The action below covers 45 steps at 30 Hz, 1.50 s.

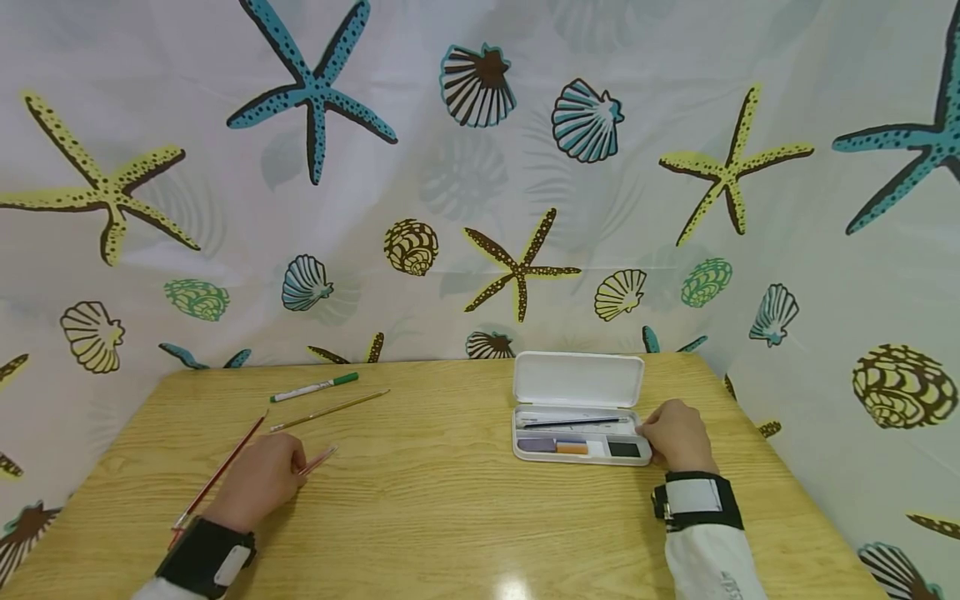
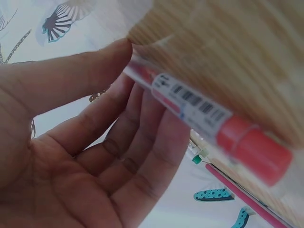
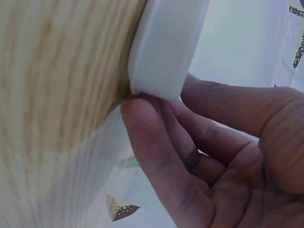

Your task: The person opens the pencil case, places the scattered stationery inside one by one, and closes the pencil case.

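Observation:
My left hand (image 1: 258,479) pinches a marker between thumb and fingers, low over the left side of the table. In the left wrist view this marker (image 2: 202,107) has a white barrel with a barcode and a red cap (image 2: 256,149). Its slim far end (image 1: 321,458) sticks out past my fingertips toward the right. On the other side, my right hand (image 1: 678,435) grips the right end of an open white pencil case (image 1: 525,457). Seen from the right wrist, the thumb lies against the upper edge of the case (image 3: 164,57) and the fingers curl at its lower corner.
Inside the case lie a dark pencil (image 1: 573,422), a purple-grey block (image 1: 536,445), an orange-and-white eraser (image 1: 572,447) and a dark green piece (image 1: 623,449). A green-capped marker (image 1: 315,387), a gold pencil (image 1: 330,410) and a red pencil (image 1: 225,467) lie near my left hand. Patterned cloth (image 1: 420,167) hangs behind the table.

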### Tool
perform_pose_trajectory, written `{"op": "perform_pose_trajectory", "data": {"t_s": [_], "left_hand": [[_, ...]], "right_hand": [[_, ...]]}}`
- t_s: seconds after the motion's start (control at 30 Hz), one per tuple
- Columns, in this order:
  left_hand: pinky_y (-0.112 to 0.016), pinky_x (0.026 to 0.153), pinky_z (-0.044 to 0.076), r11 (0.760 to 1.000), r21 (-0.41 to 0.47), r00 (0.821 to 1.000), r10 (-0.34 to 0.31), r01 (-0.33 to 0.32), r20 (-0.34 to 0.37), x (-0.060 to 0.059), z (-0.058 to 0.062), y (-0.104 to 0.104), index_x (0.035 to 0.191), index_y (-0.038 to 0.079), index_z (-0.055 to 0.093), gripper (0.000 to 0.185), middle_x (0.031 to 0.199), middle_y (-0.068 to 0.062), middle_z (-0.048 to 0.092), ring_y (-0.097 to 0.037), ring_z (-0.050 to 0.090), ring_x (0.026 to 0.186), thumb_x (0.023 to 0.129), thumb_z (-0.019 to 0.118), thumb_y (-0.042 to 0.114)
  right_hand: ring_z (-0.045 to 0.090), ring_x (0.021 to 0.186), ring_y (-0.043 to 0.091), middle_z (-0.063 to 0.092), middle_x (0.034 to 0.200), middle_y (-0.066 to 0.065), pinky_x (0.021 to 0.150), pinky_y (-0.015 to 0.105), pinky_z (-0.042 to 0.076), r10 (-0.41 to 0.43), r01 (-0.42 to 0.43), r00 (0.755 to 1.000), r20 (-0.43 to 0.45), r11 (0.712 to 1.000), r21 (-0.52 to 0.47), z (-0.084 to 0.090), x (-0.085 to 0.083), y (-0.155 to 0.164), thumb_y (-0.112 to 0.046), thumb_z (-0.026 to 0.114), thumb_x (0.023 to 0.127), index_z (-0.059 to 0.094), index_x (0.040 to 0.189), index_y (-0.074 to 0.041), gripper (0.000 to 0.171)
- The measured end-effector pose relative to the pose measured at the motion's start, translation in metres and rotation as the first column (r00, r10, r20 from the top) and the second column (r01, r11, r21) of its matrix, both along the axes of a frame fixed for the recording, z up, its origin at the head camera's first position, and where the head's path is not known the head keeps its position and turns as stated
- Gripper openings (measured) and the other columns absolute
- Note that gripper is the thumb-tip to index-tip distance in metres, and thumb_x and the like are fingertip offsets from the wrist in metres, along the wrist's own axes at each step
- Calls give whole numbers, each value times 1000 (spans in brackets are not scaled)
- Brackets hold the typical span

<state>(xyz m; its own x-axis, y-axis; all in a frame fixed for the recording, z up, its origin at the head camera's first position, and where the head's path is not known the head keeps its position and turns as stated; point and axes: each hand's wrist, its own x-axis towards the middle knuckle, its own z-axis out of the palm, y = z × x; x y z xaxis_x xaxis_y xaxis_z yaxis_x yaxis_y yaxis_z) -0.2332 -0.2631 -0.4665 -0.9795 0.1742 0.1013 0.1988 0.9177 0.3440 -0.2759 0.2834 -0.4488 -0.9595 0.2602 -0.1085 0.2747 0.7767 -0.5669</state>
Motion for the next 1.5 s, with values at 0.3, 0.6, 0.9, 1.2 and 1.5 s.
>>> {"op": "perform_pose_trajectory", "data": {"t_s": [0.3, 0.6, 0.9, 1.2, 1.5], "left_hand": [[-41, 64, 51, 1000, -7, 999, -28, 28, -18, -1, 5, 0, 78, 5, 72, 13, 76, -2, 64, -18, 58, 70, 79, 81, -4], [-42, 66, 51, 999, -23, 1000, -23, 23, -2, -5, 17, 4, 80, 6, 74, 11, 76, -1, 66, -17, 56, 69, 80, 78, -5], [-39, 65, 50, 998, -20, 998, -57, 57, -18, -12, 25, 25, 84, 3, 76, 14, 78, -3, 68, -16, 55, 68, 85, 69, -9], [-43, 73, 57, 995, -31, 992, -100, 98, -72, -20, 41, 67, 87, 0, 77, 13, 86, -10, 72, -22, 66, 79, 86, 70, -11], [-40, 73, 57, 980, 4, 966, -194, 198, -172, -31, 54, 119, 83, 0, 76, 16, 84, -10, 72, -22, 67, 78, 84, 70, -15]], "right_hand": [[61, 56, 22, 65, 76, 15, 49, 28, 46, 1, -1, 1000, -11, 1000, 0, -1, 0, 0, -8, 69, 95, 72, 97, 13, 22], [61, 56, 22, 66, 76, 15, 48, 28, 45, 9, -9, 1000, -19, 1000, -2, -2, -4, 1, -8, 70, 95, 72, 95, 12, 21], [61, 56, 22, 65, 76, 15, 48, 28, 45, 15, -15, 1000, -23, 1000, -6, -3, -10, 4, -7, 71, 94, 73, 95, 13, 20], [62, 57, 22, 65, 75, 15, 48, 28, 46, 16, -16, 1000, -17, 1000, 1, -5, -13, 5, -8, 71, 94, 74, 95, 12, 20], [63, 60, 24, 66, 75, 14, 49, 29, 46, 20, -20, 1000, -21, 1000, 4, -1, -10, 4, -7, 70, 94, 74, 95, 12, 20]]}}
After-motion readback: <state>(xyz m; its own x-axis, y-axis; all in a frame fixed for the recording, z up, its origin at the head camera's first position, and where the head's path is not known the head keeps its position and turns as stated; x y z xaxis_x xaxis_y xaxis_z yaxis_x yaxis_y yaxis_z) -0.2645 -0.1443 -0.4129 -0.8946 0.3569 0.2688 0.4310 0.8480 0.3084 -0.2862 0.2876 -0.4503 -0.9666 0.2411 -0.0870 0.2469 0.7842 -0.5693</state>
